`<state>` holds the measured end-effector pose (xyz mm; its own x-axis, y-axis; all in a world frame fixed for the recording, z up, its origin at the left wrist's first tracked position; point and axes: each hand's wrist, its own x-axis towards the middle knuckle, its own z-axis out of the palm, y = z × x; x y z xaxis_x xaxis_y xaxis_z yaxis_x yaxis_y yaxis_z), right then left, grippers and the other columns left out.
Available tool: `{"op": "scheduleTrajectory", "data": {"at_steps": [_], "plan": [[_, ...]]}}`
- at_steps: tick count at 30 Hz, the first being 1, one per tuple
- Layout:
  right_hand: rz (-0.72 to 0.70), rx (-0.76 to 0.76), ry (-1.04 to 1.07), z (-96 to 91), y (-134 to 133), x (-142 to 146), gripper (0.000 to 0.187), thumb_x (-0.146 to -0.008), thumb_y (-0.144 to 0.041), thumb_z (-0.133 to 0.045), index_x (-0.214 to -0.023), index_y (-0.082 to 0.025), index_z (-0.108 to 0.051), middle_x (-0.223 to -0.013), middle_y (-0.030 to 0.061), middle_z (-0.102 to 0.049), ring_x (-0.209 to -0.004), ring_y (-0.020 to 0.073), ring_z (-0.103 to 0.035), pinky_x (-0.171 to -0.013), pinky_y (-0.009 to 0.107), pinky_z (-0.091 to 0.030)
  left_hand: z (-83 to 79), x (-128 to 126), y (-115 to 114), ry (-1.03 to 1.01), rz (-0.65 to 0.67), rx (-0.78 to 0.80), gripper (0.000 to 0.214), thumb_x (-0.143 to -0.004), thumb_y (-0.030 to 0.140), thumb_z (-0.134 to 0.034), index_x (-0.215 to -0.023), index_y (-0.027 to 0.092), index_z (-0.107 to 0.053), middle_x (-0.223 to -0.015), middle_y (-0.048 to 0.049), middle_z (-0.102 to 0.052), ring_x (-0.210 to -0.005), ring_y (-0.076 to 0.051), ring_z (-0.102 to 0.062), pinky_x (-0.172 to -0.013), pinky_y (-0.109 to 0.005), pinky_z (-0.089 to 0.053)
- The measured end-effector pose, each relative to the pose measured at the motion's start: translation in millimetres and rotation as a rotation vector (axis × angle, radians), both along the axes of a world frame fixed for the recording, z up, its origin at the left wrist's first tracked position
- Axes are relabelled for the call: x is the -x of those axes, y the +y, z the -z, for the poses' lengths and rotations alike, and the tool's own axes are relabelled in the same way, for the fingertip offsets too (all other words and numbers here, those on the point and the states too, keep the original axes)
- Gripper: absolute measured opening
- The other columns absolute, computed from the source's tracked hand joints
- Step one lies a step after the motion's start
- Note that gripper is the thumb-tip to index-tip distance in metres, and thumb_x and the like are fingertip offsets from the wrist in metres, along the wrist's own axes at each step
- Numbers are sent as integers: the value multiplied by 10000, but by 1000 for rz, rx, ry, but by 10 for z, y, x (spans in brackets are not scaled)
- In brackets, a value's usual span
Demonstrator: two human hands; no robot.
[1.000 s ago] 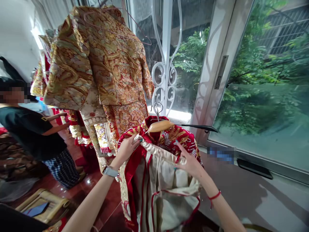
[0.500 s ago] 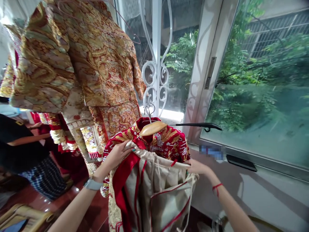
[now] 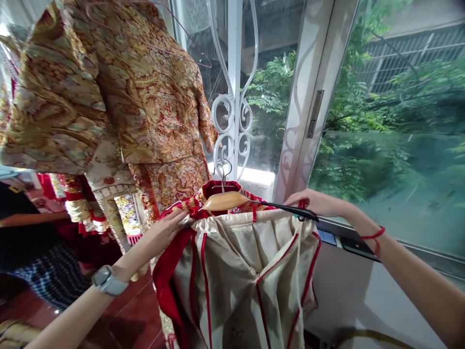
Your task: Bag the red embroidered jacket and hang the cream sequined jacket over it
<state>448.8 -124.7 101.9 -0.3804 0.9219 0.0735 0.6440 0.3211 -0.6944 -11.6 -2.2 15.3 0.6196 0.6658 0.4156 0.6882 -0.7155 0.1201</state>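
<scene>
A skirt (image 3: 232, 291), its cream lining edged with red trim, hangs by its waistband between my hands. My left hand (image 3: 162, 235) is closed on the left end of the waistband, the fingertips partly hidden by cloth. At the right end, my right hand (image 3: 319, 203) pinches the waistband beside the tip of the hanger's black arm. The wooden hanger (image 3: 227, 200) crosses just above the waistband, its hook up at the white scrolled metalwork. Behind the skirt hangs a red embroidered jacket (image 3: 184, 206), mostly covered.
Large gold brocade garments (image 3: 156, 106) hang at the left. A window frame (image 3: 303, 97) and sill stand to the right, with a dark flat object (image 3: 358, 248) on the sill. Another person (image 3: 32, 237) is at the far left.
My right hand has risen and moved right, drawing the waistband wide and up to the black hanger arm, which now slopes down. My left hand has shifted slightly left.
</scene>
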Motion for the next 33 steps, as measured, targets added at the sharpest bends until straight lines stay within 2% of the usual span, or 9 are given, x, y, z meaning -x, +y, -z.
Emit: {"op": "scheduleTrajectory", "data": {"at_steps": [4, 7, 10, 15, 20, 24, 27, 30, 33], "plan": [[175, -93, 265, 302, -126, -99, 333, -724, -306, -707, -1024, -170, -660, -948, 61, -714, -882, 200, -661, -771, 285, -520, 34, -57, 5, 47, -38, -14, 483, -967, 355, -300, -1338, 194, -566, -1406, -136, -578, -1198, -296, -625, -937, -366, -541], [357, -163, 358, 363, -151, -104, 237, -736, -246, -631, -964, -180, -627, -876, 37, -684, -779, 169, -648, -685, 261, -514, 33, -85, 33, 49, -29, -40, 487, -964, 357, -289, -1324, 208, -581, -1388, -118, -597, -1196, -284, -624, -924, -353, -547], [301, -336, 107, 262, -228, -72, 288, -786, -147, -502, -1027, -196, -653, -1018, 66, -671, -812, 162, -648, -695, 264, -522, 48, -79, 70, 8, -20, -72, 472, -963, 352, -299, -1315, 227, -586, -1326, -107, -637, -1140, -274, -648, -895, -345, -554], [81, -776, -610, 314, -470, -140, 705, -795, 38, -362, -1311, -385, -591, -1286, 62, -556, -851, 123, -640, -717, 241, -520, 107, -46, 97, -33, -31, -62, 467, -986, 379, -291, -1331, 212, -558, -1280, -121, -637, -1098, -268, -655, -889, -350, -547], [143, -843, -581, 618, -530, -212, 759, -819, 54, -327, -1442, -356, -470, -1140, 57, -618, -927, 120, -651, -736, 201, -525, 95, -67, 83, -48, -46, -79, 496, -980, 411, -274, -1295, 179, -579, -1286, -155, -623, -1099, -295, -649, -930, -389, -525], [173, -911, -585, 667, -414, -187, 715, -832, 35, -312, -1420, -317, -512, -1192, 78, -618, -900, 129, -660, -712, 211, -541, 59, -39, 118, -54, -54, -18, 535, -949, 478, -302, -1288, 178, -585, -1240, -161, -655, -1080, -316, -655, -925, -405, -522], [168, -972, -622, 665, -320, -165, 654, -858, 20, -296, -1374, -273, -571, -1175, 105, -627, -949, 162, -661, -771, 256, -561, -32, -58, 106, -87, -28, 98, 621, -898, 561, -373, -1370, 184, -516, -1260, -144, -666, -1092, -319, -653, -926, -394, -517], [225, -987, -600, 728, -256, -140, 606, -895, -10, -297, -1373, -257, -576, -1162, 118, -633, -999, 189, -656, -810, 281, -571, -222, -228, -1, -96, -19, 247, 720, -862, 634, -392, -1409, 172, -463, -1117, -112, -721, -980, -303, -678, -870, -394, -526], [297, -993, -609, 815, -199, -113, 587, -910, -18, -309, -1384, -248, -567, -1157, 123, -640, -980, 201, -657, -810, 298, -574, -442, -558, -137, -151, -17, 275, 668, -818, 692, -432, -1231, 189, -583, -1049, -89, -721, -964, -301, -662, -884, -410, -512]]}}
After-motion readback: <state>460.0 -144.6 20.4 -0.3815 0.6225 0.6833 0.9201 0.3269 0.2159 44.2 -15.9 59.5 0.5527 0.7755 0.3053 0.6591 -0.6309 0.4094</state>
